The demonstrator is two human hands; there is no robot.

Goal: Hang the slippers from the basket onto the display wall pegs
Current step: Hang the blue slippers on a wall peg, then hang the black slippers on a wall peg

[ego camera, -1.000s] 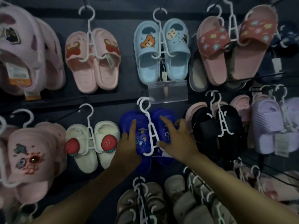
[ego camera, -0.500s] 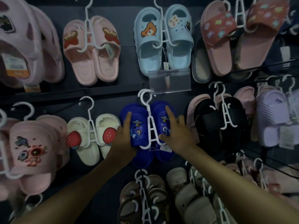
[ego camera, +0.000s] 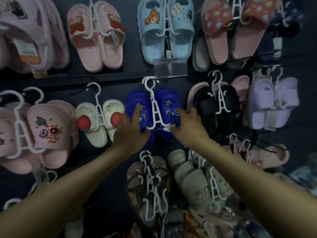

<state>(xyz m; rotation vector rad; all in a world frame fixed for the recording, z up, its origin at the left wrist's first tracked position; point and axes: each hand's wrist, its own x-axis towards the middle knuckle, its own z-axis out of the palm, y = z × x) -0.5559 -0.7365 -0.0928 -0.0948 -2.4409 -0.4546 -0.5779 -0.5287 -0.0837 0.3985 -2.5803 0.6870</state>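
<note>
Reads as nothing legible anywhere. Blurs to smudges on the orange-and-white tag (ego camera: 27, 50) at upper left, the small hang tag (ego camera: 169, 53) between the light blue clogs (ego camera: 151, 31), and the label (ego camera: 270, 120) on the lilac slippers (ego camera: 259, 103).

The left hand (ego camera: 130, 133) and right hand (ego camera: 187, 124) cover the blue slippers' (ego camera: 169, 102) lower ends; the peg seems lost in shadow.

The deep blue foam-like clogs (ego camera: 167, 96) have a smooth, faintly glossy moulded skin, with small rubbery-looking charms on top. Their white plastic hanger (ego camera: 151, 97) looks hard and sleek. The clear plastic label holder (ego camera: 169, 69) above carries a dull sheen. The cream rubbery slides (ego camera: 96, 134) alongside look matt, as does the dark flat display wall (ego camera: 132, 42).
</note>
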